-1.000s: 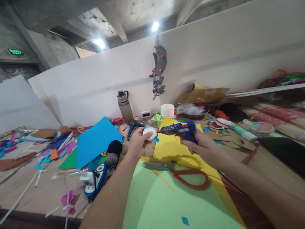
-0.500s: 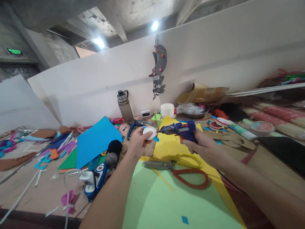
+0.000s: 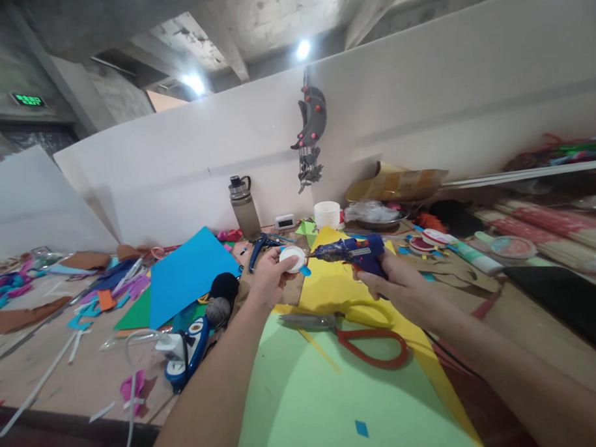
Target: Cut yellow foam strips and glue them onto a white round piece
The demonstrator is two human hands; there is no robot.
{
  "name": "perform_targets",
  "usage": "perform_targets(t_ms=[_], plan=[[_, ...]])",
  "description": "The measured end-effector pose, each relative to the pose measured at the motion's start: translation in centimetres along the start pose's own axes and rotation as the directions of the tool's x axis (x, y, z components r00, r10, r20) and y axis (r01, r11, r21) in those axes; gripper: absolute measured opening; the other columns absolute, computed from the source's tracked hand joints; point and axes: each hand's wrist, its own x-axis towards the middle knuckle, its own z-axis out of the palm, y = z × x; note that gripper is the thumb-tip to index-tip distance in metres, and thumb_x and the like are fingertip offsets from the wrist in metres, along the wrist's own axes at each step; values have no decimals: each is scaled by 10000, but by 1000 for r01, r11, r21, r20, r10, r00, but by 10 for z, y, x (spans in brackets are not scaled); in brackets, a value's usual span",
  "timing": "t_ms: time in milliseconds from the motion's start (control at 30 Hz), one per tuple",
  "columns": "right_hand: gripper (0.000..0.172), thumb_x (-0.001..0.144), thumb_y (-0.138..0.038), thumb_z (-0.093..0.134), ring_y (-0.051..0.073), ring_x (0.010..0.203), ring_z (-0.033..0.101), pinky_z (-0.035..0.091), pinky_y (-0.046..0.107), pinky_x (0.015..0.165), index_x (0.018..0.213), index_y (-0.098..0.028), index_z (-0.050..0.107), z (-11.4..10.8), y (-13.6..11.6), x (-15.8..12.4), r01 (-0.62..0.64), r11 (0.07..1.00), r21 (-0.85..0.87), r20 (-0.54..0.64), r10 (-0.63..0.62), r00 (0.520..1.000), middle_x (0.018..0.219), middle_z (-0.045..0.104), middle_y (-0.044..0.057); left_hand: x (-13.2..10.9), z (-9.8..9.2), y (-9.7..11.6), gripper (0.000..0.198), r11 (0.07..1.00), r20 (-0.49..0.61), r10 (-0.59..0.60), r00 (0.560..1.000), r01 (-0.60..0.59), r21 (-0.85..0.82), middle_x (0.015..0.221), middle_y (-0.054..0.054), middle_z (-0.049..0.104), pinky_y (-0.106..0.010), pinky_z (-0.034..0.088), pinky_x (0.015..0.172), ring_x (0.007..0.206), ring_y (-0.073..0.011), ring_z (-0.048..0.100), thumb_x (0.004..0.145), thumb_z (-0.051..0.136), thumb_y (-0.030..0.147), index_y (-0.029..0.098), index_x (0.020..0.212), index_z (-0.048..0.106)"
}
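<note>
Pinched in my left hand (image 3: 272, 274) is a small white disc (image 3: 290, 258) with blue pieces showing at its edge. My right hand (image 3: 396, 282) grips a dark blue hot glue gun (image 3: 352, 251), its nozzle pointing left at the disc's right edge. Whether the tip touches the disc or stops just short, I cannot tell. Below both hands, scissors (image 3: 340, 323) with one yellow and one orange handle lie across yellow paper (image 3: 324, 284) and a light green sheet (image 3: 304, 393). A small blue paper piece (image 3: 361, 428) rests on the green sheet.
To the left are a blue sheet (image 3: 187, 279), yarn balls (image 3: 217, 311) and a blue-white power strip (image 3: 188, 364). A bottle (image 3: 245, 209) and a stack of white paper cups (image 3: 327, 216) stand by the white board. Decorated discs (image 3: 428, 242) and a black panel (image 3: 565, 302) lie right.
Hardly anything differs. The glue gun and my right hand have shifted very slightly; the disc stays at the nozzle.
</note>
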Motion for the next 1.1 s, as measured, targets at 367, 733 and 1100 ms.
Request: perform_targets(t_ms=[367,733,1100], plan=[[261,839,-466,517,147,554,488,365,269,491,827,-208,475,1,-1,-1,-7,1000,-13,-10,6,1000,612,508,-27,1,-1,0,467,1000,4,-7,1000,7,-3,812,-45,663,-201,456,519,648,-110,583,512,842,285,135,892,616],[274,841,-455,507,146,557,508,403,283,518,923,-195,481,0,-1,0,-1,1000,28,-5,1,1000,660,523,-17,0,0,-1,463,1000,19,0,1000,0,5,837,-61,673,-196,446,512,671,-124,598,517,838,294,133,899,632],[252,848,-459,509,149,562,491,378,279,503,833,-210,471,0,-4,-2,5,1000,-28,-3,-5,1000,646,518,-15,0,0,1,426,999,10,-15,1000,16,-43,793,-30,652,-199,454,509,608,-96,576,514,839,259,131,856,621]])
